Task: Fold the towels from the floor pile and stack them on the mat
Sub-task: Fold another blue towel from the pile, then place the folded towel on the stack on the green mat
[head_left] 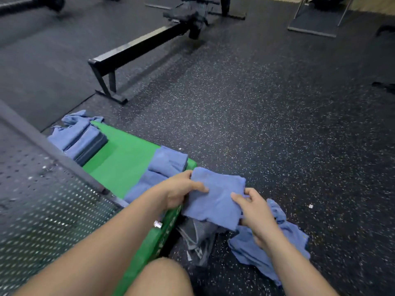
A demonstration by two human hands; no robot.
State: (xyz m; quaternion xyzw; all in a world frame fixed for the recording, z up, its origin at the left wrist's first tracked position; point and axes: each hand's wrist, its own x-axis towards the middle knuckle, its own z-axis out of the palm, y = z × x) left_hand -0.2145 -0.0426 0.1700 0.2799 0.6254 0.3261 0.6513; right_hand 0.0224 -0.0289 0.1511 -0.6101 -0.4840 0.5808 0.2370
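Bare knee (158, 278) rises at 6 o'clock, closest to the lens, with both forearms reaching forward over it. Between the hands is a blue towel (215, 201), folded down to a small square and held just above the floor at the near corner of the green mat (124, 159). The left hand (181, 191) grips its left edge, fingers curled under and thumb laid on top. The right hand (254, 212) pinches the right edge, thumb on top and the other fingers tucked beneath. Neither hand is slack.

On the mat, a tall stack (85, 144) of folded towels sits at 10 o'clock from the hands, with a few looser ones behind it. A lower stack (166, 163) lies at 11 o'clock, just beside the left hand. By my reckoning most of the job is done. What is left is a small rumpled pile (277, 248) on the speckled floor at 4 o'clock, partly under the right wrist. A grey cloth (196, 236) lies at 6 o'clock from the towel; whether it belongs to the task I cannot tell.
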